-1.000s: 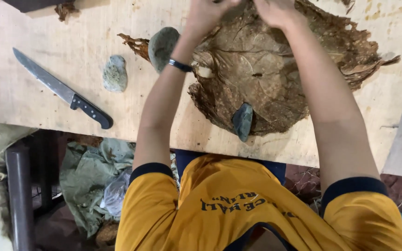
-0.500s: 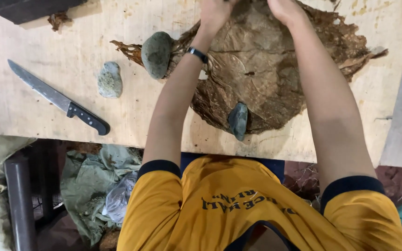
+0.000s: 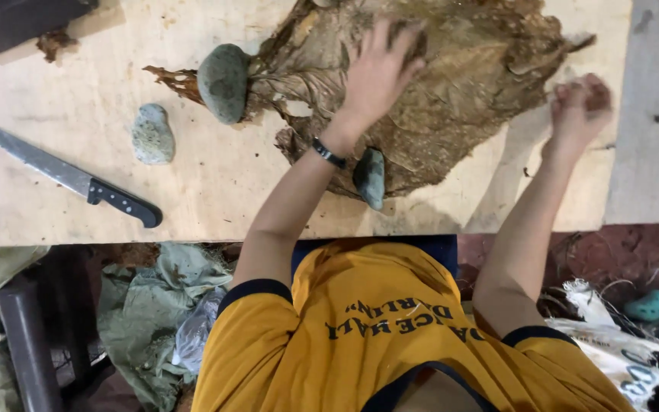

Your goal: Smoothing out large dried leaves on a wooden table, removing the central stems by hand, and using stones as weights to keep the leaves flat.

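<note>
Fingers (image 3: 390,46) of left hand (image 3: 375,76) spread flat, pressing big dried brown leaf (image 3: 451,99) on wooden board (image 3: 215,191). Right hand (image 3: 580,103) closed in loose fist at leaf's right edge; whether it pinches leaf, cannot tell. Head view only: leaf lies mostly opened out, pinned by large stone (image 3: 223,82) and dark stone (image 3: 370,177); edges curl, right side unweighted. Spare pale stone (image 3: 152,135), knife (image 3: 70,175) well apart, untouched.

The dried leaf (image 3: 451,84) runs past the top edge, and its middle is hidden under the left hand (image 3: 379,72). Beside the leaf, the right hand (image 3: 580,107) is blurred, its grip unreadable. Left of the leaf, a dark block (image 3: 17,23) is cut by the corner.
</note>
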